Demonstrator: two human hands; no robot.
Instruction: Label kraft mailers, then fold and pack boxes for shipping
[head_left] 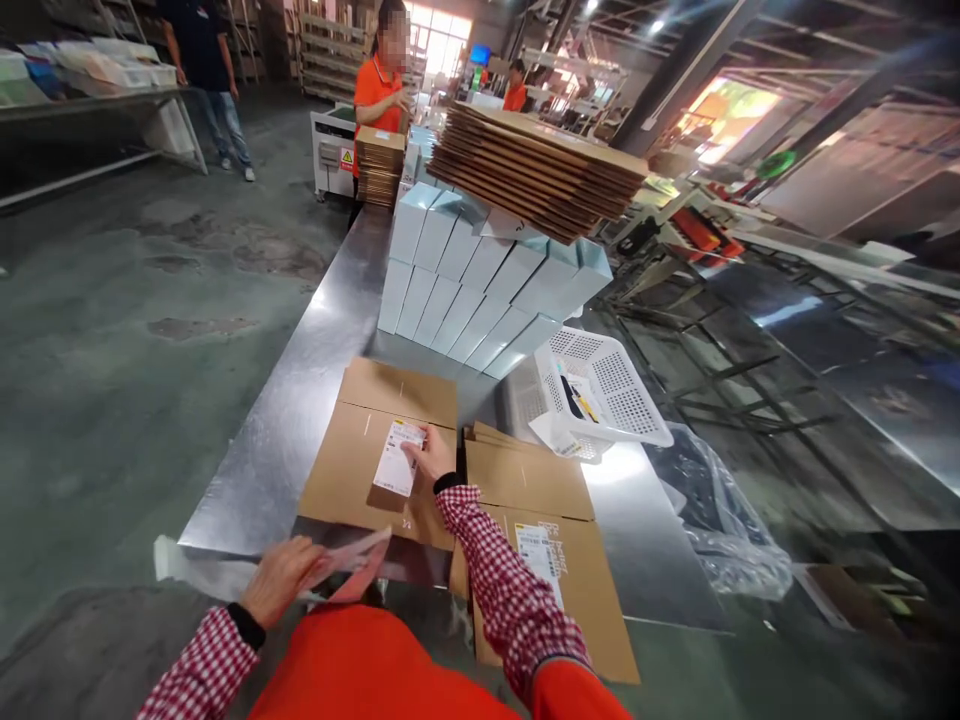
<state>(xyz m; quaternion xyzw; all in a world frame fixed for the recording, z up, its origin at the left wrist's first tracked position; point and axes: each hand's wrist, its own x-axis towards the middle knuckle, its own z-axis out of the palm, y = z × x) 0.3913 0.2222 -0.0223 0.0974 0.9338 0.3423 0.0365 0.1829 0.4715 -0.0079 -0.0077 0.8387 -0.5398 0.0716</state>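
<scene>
A flat brown carton [341, 460] lies on the metal table [274, 400] in front of me. My right hand [431, 453] touches the right edge of a white printed label [396, 465] on that carton, its fingers bent together. Near the table's front edge, my left hand [281, 578] is closed on a translucent backing strip [349, 560], which trails to both sides. Partly beneath my right forearm is a second stack of flat cartons [592, 590], with a similar label [536, 550] on top.
Behind the cartons stand rows of pale blue boxes [457, 320] with stacked flat cardboard [525, 165] on top. A white basket [630, 400] holding small items and clear plastic [727, 530] are at the right. People in orange [371, 90] and dark clothes [199, 50] stand farther back.
</scene>
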